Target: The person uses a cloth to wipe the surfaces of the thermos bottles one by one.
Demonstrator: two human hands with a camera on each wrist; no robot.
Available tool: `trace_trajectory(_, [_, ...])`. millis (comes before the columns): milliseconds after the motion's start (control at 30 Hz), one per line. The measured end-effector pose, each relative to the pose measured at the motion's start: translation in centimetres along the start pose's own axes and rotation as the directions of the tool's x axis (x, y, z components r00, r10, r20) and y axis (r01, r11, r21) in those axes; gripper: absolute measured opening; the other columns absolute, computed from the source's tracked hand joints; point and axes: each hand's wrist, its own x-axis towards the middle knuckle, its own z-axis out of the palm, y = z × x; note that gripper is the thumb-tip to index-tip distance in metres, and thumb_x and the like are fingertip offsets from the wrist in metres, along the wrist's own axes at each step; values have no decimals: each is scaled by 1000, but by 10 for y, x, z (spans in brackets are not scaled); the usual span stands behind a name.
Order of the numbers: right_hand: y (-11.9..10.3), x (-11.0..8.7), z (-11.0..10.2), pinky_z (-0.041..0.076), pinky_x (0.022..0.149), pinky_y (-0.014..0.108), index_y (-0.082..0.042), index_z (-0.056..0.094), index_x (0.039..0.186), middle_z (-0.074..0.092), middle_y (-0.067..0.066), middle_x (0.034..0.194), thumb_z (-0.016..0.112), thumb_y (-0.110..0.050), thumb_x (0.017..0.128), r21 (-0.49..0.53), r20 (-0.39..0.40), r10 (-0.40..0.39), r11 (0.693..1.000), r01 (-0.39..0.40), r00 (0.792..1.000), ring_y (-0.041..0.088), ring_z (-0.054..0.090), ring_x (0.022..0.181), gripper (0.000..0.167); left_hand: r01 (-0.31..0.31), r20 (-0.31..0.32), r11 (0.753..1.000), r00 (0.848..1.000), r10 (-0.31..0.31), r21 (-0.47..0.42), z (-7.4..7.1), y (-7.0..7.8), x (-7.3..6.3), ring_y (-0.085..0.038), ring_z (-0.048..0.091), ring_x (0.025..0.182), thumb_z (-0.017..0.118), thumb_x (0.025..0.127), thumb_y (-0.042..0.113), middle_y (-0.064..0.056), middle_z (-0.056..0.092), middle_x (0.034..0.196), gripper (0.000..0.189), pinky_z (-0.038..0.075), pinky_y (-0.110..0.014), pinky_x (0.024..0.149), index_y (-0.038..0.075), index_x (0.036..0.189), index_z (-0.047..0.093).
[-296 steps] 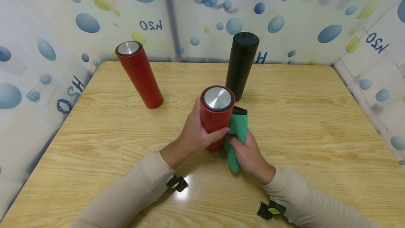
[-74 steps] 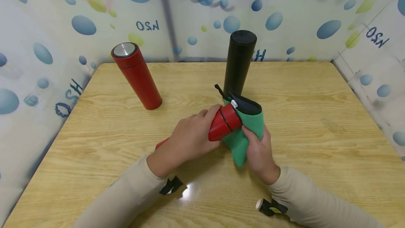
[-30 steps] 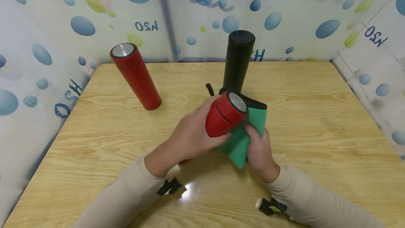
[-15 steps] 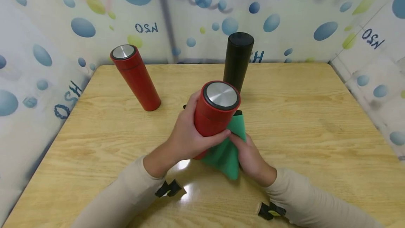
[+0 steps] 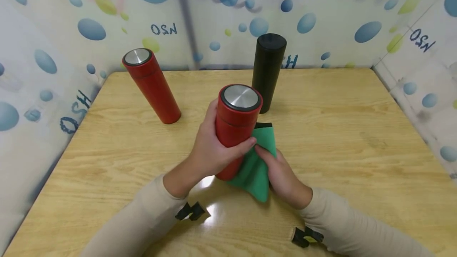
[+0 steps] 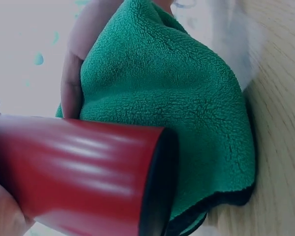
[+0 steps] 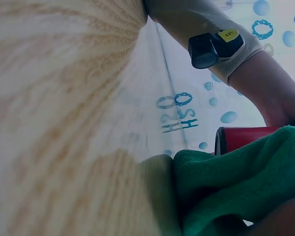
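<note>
One near-upright red flask [image 5: 233, 130] fills your gripping left fingers [image 5: 210, 117], your right fingers [image 5: 267, 157] pinching green cloth [image 5: 255, 177] at its right.

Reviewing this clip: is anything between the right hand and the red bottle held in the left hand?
Yes: the green cloth. The right hand grips it beside the red bottle that the left hand holds, so fabric lies between. The black bottle stands farther back, outside that gap.
</note>
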Motion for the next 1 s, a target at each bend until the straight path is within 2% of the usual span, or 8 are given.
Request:
trace_trajectory(100, [0, 1, 1, 53, 96, 28, -1, 46, 137, 65, -4, 118, 37, -32, 108, 45, 2, 15, 999, -15, 1000, 7, 64, 110, 43, -49, -58, 998, 997, 48, -29, -2, 3, -1, -18, 59, 116, 83, 74, 15, -4, 59, 128, 80, 56, -40, 95, 8, 140, 39])
trace_trajectory(233, [0, 2, 2, 54, 95, 28, -2, 43, 138, 65, -6, 117, 37, -33, 108, 108, 17, 79, 991, -80, 997, 6, 63, 110, 44, -134, -149, 986, 982, 117, -103, -3, 8, -5, -24, 59, 116, 83, 78, 38, -5, 58, 126, 82, 56, -39, 94, 3, 137, 38])
trace_trajectory(333, [0, 2, 2, 53, 95, 28, -6, 41, 139, 63, -6, 118, 37, -36, 108, 156, 36, 130, 979, -134, 991, 6, 63, 109, 43, -203, -205, 961, 965, 164, -188, -2, 11, -4, -28, 63, 108, 79, 80, 48, -4, 60, 120, 80, 58, -39, 91, 2, 132, 40])
trace_trajectory(467, [1, 2, 0, 55, 95, 28, -10, 42, 137, 63, -6, 118, 35, -40, 108, 225, 99, 155, 959, -174, 983, 7, 64, 108, 42, -278, -255, 918, 944, 207, -281, -1, 12, -1, -29, 67, 98, 81, 81, 41, -4, 62, 115, 70, 59, -42, 88, 7, 129, 42])
trace_trajectory(567, [2, 1, -2, 56, 94, 29, -12, 42, 136, 64, -6, 117, 32, -40, 109, 250, 140, 152, 951, -183, 978, 7, 65, 108, 40, -297, -273, 909, 937, 217, -294, 0, 12, 0, -26, 67, 97, 81, 81, 40, -3, 62, 115, 69, 59, -41, 87, 10, 129, 42])
trace_trajectory(800, [-2, 3, -6, 54, 96, 27, -13, 40, 135, 63, -8, 116, 33, -40, 109, 237, 63, 155, 957, -166, 986, 5, 63, 109, 39, -297, -280, 905, 936, 213, -304, 3, 8, 1, -24, 67, 98, 81, 81, 41, -3, 62, 114, 69, 59, -41, 87, 9, 128, 42])
trace_trajectory(867, [-1, 3, -5, 54, 96, 27, -13, 41, 135, 63, -8, 116, 32, -38, 109, 240, 69, 149, 957, -161, 986, 5, 64, 108, 38, -299, -280, 906, 935, 215, -301, 4, 7, 0, -24, 67, 98, 81, 81, 41, -2, 62, 113, 68, 59, -41, 87, 9, 128, 43])
trace_trajectory(1000, [0, 3, -4, 55, 95, 28, -12, 41, 136, 63, -7, 116, 31, -37, 109, 240, 119, 126, 959, -152, 985, 6, 65, 108, 38, -325, -326, 900, 918, 226, -292, 4, 8, 0, -24, 67, 98, 80, 81, 41, -4, 63, 113, 67, 60, -42, 86, 10, 128, 42])
